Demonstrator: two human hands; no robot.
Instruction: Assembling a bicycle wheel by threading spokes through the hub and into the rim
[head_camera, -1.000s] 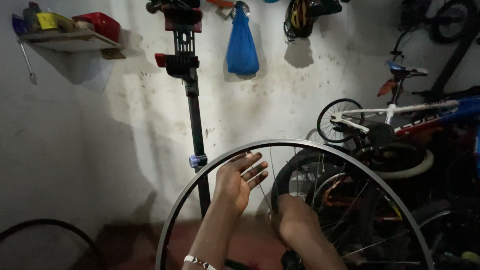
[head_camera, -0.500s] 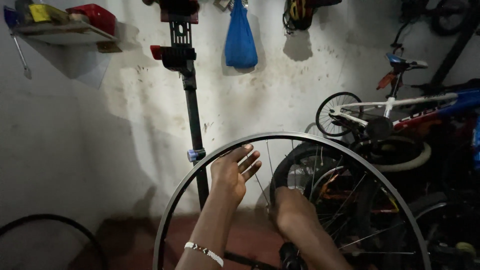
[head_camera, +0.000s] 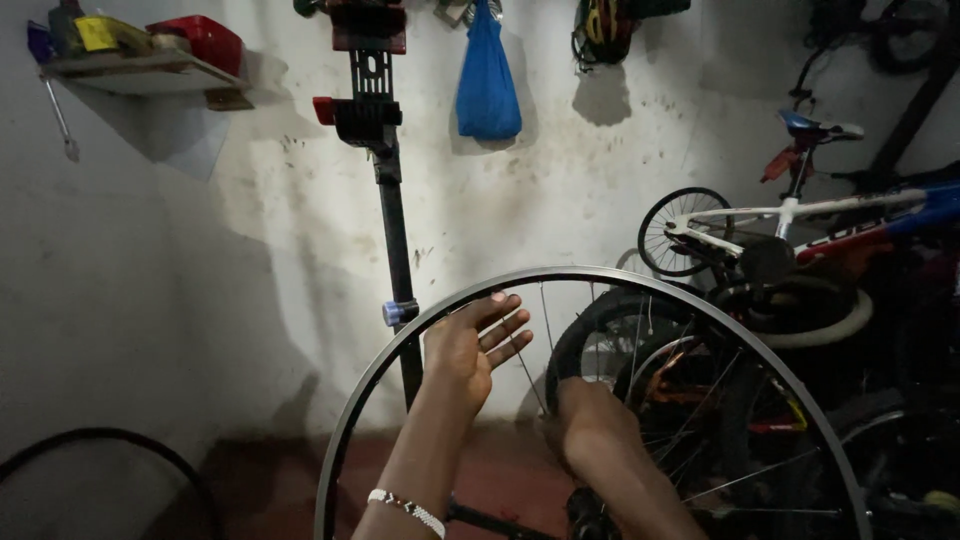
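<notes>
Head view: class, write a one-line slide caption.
Left hand open by the rim, right hand at the spokes, bikes behind.

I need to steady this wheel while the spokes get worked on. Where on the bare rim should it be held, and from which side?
Probably the rim on its upper right arc, from outside: it stands upright facing the camera, and that stretch is bare. The left hand fingers the spokes upper left; the right hand works near the middle.
</notes>
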